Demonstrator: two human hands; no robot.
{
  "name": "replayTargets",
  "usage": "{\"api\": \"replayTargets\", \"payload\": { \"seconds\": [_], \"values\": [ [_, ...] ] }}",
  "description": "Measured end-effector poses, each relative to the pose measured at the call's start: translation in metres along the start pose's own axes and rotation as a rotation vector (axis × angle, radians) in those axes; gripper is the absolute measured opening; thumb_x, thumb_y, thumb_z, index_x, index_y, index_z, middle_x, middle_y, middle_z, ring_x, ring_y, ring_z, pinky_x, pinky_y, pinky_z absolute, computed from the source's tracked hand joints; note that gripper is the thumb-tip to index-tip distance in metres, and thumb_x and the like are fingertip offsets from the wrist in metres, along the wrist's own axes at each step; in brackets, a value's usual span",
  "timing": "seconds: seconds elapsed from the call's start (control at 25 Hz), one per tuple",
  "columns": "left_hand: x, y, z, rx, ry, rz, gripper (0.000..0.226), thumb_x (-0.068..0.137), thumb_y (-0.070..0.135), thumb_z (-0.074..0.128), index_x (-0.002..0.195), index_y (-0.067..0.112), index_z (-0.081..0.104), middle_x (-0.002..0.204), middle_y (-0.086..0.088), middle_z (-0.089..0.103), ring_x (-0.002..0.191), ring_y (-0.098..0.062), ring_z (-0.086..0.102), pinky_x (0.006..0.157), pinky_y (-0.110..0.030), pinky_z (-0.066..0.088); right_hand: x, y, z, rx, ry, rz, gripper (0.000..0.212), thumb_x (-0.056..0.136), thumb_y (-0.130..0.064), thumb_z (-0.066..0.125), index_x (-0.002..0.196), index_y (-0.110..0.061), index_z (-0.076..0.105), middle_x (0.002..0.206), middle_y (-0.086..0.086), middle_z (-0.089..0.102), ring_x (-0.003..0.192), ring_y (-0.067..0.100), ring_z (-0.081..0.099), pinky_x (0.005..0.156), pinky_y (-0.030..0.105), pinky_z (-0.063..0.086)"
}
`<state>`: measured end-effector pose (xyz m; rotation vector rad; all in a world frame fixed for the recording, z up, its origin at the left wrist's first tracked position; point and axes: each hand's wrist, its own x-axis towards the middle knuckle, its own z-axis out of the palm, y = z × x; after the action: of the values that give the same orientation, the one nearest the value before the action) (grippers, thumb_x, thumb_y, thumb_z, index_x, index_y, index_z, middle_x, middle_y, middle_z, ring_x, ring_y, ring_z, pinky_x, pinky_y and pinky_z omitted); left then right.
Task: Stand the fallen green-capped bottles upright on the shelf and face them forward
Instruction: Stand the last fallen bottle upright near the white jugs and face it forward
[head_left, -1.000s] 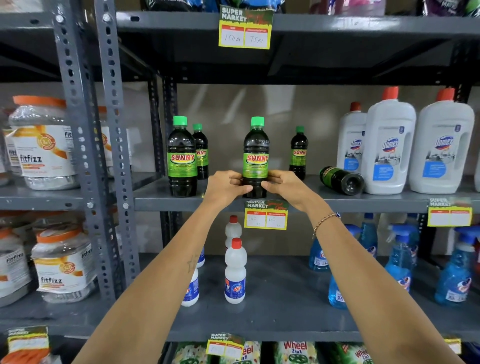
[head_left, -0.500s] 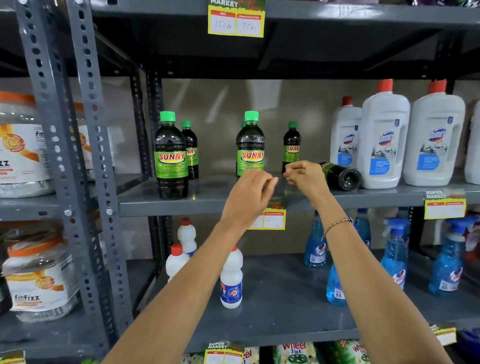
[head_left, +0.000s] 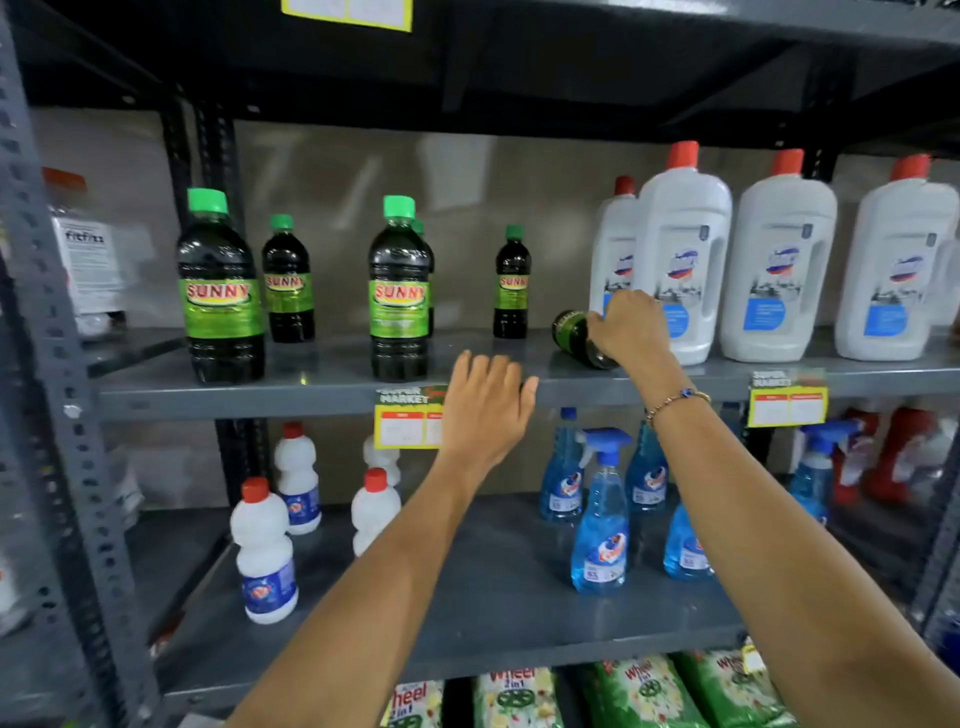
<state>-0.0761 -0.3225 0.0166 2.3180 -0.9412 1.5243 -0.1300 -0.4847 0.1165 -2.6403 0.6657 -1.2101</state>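
head view, close, facing shelf (head_left: 332, 402), slightly blurred

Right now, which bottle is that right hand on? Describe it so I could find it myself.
Look at the middle grey shelf, between the upright green-capped bottles and the big white jugs. The fallen bottle lies there under the right hand. It is the only dark, green-labelled bottle on its side; its neighbours all stand.
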Motion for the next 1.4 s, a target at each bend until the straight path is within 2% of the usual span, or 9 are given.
{"api": "replayTargets", "payload": {
  "seconds": [0.12,0.32,0.48,0.56,0.76,0.92,1.08,1.28,1.4],
  "values": [
    [-0.003,0.008,0.003,0.043,0.016,-0.040,0.036,0.097,0.035,0.037,0.082,0.012,0.061,0.080,-0.007,0.062,0.075,-0.029,0.054,0.078,-0.040,0.038,0.000,0.009,0.004,-0.076,-0.092,-0.068,0.040,0.093,-0.029,0.049,0.104,0.007,0.061,0.114,0.027,0.059,0.109,0.040,0.054,0.091,0.041,0.043],
    [-0.005,0.010,0.007,0.066,0.019,-0.066,0.038,0.098,0.035,0.033,0.086,0.012,0.061,0.080,-0.005,0.060,0.074,-0.026,0.052,0.071,-0.037,0.037,0.011,0.002,0.012,0.335,-0.083,-0.072,0.040,0.088,-0.039,0.059,0.101,-0.003,0.069,0.107,0.014,0.068,0.104,0.030,0.061,0.092,0.040,0.048],
    [-0.005,0.006,0.004,0.057,-0.017,-0.061,0.039,0.099,0.036,0.032,0.089,0.013,0.062,0.083,-0.004,0.061,0.077,-0.026,0.053,0.075,-0.037,0.039,0.018,-0.014,0.008,0.695,-0.763,0.293,0.058,0.072,-0.043,0.072,0.113,-0.006,0.057,0.104,0.007,0.063,0.094,0.022,0.062,0.079,0.033,0.053],
    [-0.006,0.006,0.004,0.053,-0.015,-0.041,0.038,0.098,0.035,0.033,0.095,0.013,0.064,0.087,-0.004,0.063,0.078,-0.026,0.055,0.075,-0.037,0.041,0.023,-0.022,0.008,0.605,-0.852,0.303,0.041,0.065,-0.038,0.072,0.095,-0.013,0.059,0.099,0.008,0.063,0.089,0.021,0.062,0.075,0.031,0.055],
    [-0.005,-0.002,0.000,0.019,-0.015,-0.009,0.039,0.098,0.036,0.033,0.097,0.011,0.064,0.090,-0.004,0.065,0.079,-0.025,0.058,0.075,-0.037,0.045,0.027,-0.036,0.010,0.513,-0.737,0.279,0.025,0.065,-0.026,0.068,0.072,-0.012,0.048,0.078,0.008,0.054,0.066,0.021,0.053,0.049,0.025,0.043],
    [-0.015,-0.018,0.000,0.102,0.009,-0.045,0.038,0.098,0.036,0.032,0.094,0.012,0.060,0.091,-0.005,0.062,0.080,-0.025,0.055,0.075,-0.037,0.041,0.013,-0.023,0.033,0.689,-0.439,0.317,0.047,0.063,-0.043,0.069,0.089,-0.006,0.058,0.076,0.003,0.059,0.071,0.020,0.058,0.059,0.029,0.046],
    [-0.017,-0.017,0.002,0.123,0.023,-0.056,0.037,0.097,0.035,0.033,0.096,0.011,0.061,0.089,-0.005,0.062,0.078,-0.025,0.054,0.075,-0.036,0.039,0.003,-0.018,0.049,0.953,-0.185,0.331,0.063,0.061,-0.032,0.075,0.114,-0.004,0.054,0.111,0.014,0.063,0.098,0.028,0.062,0.080,0.041,0.055],
    [-0.019,-0.016,0.004,0.080,0.052,-0.077,0.034,0.097,0.035,0.036,0.099,0.012,0.061,0.092,-0.004,0.062,0.080,-0.025,0.053,0.078,-0.035,0.034,0.011,-0.006,0.049,0.996,-0.448,0.202,0.067,0.076,-0.014,0.076,0.114,-0.015,0.021,0.119,0.007,0.047,0.100,0.015,0.053,0.066,0.018,0.044],
    [-0.018,-0.014,0.002,0.058,0.033,-0.097,0.034,0.097,0.035,0.037,0.100,0.012,0.061,0.094,-0.004,0.062,0.082,-0.024,0.053,0.080,-0.035,0.034,0.012,-0.007,0.052,0.924,-0.472,0.149,0.070,0.080,-0.020,0.073,0.122,-0.011,0.018,0.129,0.009,0.041,0.110,0.018,0.049,0.082,0.024,0.046]
  ]
}}
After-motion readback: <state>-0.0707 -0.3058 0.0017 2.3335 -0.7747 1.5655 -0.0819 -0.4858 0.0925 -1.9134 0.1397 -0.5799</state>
